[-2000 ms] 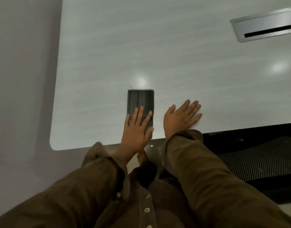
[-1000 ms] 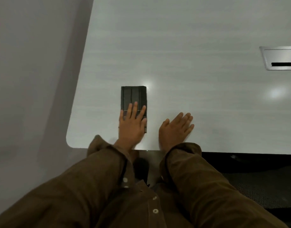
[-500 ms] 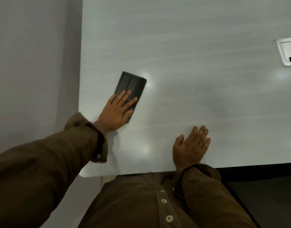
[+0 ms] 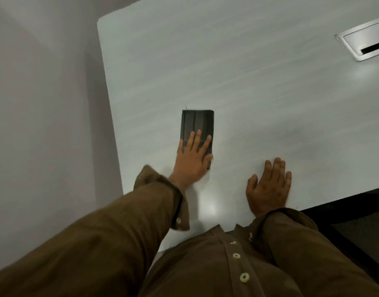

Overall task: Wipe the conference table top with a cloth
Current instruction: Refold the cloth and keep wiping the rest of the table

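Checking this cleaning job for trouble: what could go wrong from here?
The left hand presses flat on only the near half of the dark folded cloth, so the cloth may slide out on the glossy pale table top. Wiping rightward, it could snag at the open slot of the silver metal cable hatch.

We log: cloth on table top, toward its left edge; our left hand on the cloth's near end; our right hand on the table, right of the cloth; cable hatch inset far right.
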